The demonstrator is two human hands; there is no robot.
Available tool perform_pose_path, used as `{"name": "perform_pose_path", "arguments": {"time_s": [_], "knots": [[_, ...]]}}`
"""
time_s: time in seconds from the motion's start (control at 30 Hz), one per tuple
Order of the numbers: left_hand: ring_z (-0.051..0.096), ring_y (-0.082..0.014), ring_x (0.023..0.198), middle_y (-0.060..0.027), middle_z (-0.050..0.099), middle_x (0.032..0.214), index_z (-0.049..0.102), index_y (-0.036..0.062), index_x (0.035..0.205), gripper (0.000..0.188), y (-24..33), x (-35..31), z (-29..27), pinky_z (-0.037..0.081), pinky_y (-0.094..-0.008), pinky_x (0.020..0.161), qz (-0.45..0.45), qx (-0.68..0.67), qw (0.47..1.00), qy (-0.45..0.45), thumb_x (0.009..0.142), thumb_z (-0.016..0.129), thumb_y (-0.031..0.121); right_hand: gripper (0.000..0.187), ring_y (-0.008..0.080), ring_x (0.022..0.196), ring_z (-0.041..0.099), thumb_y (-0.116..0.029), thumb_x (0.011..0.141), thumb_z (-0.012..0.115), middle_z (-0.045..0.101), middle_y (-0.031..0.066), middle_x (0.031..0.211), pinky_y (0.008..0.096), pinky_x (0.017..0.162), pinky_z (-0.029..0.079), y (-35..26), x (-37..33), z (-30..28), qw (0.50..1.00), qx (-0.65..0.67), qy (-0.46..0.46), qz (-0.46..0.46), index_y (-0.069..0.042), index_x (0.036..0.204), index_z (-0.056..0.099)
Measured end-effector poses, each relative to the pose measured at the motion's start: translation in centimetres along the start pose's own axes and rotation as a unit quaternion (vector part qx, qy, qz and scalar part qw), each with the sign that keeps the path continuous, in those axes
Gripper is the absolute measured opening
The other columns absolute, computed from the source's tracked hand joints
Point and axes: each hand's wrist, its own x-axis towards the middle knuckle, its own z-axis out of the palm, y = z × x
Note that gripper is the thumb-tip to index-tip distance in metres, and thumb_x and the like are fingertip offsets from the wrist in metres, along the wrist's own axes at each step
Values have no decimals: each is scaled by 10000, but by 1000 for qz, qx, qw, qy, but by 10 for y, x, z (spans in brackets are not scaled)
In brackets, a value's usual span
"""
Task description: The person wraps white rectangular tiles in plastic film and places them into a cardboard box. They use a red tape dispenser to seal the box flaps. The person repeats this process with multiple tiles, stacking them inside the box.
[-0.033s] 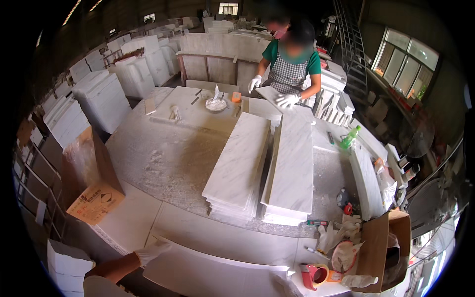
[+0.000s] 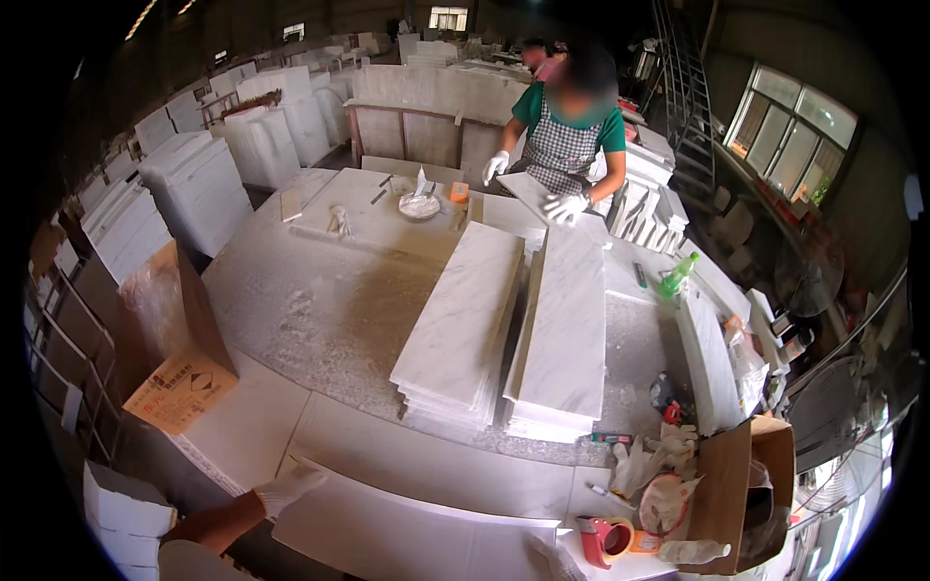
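Note:
A white glove covers my left hand [image 2: 291, 490], which lies at the left end of a long white slab [image 2: 417, 528] at the near edge. Its fingers are closed over the slab's far left corner. At the slab's right end, by the lower edge, is a pale blurred shape that looks like my gloved right hand [image 2: 554, 556]; its fingers cannot be made out. Beyond the slab, two stacks of long grey-veined marble slabs, a left stack [image 2: 455, 324] and a right stack [image 2: 562, 329], stand side by side on the dusty worktable [image 2: 300, 320].
Across the table a co-worker in white gloves handles a small slab [image 2: 526, 194]. At right are a red tape dispenser [image 2: 603, 542], a plastic bottle [image 2: 694, 552], an open cardboard box [image 2: 722, 484] and a green bottle [image 2: 680, 275]. Another carton [image 2: 182, 389] stands at left.
The whole view has shifted slightly, so the table and stacks sit a little further left. My left hand stays at the slab's corner. The co-worker's hands have barely moved.

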Motion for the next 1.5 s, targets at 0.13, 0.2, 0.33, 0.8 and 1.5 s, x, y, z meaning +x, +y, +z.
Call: {"name": "perform_pose_path", "arguments": {"time_s": [0.13,0.2,0.33,0.8,1.5], "knots": [[645,-177,888,-66,663,1064,601,20,1196,289,33,-41,-4,539,-348,758,109,69,987,98,982,550,208,301,127,929,612,-198,948,648,650,23,1012,305,838,507,-16,6,-3,994,-11,-12,-110,-18,1189,621],[645,-193,886,-74,673,1066,596,5,1202,302,66,-52,1,529,-345,797,237,127,953,139,966,562,190,310,125,940,617,-168,935,654,655,25,1039,309,847,514,-22,8,-3,986,-46,-33,-160,-28,1208,607],[630,-232,1014,-103,671,1141,573,-10,1255,373,28,-16,-31,485,-365,909,142,226,943,200,932,596,176,333,162,1016,641,-139,944,615,677,50,1121,337,908,532,-3,22,-21,920,-226,0,-319,-31,1256,569],[591,-344,1164,-204,650,1206,568,-32,1234,405,-5,-83,-35,468,-349,979,96,306,926,197,870,622,137,450,198,1049,633,-107,859,711,668,95,1145,357,933,513,14,-17,-28,959,-198,25,-199,-15,1272,561],[548,-233,1132,-100,549,1217,669,8,1171,515,51,-121,4,455,-319,983,280,331,882,185,667,764,55,451,151,974,650,-143,904,729,670,74,1105,296,892,541,1,10,-35,977,-57,-128,-160,26,1277,538]]}}
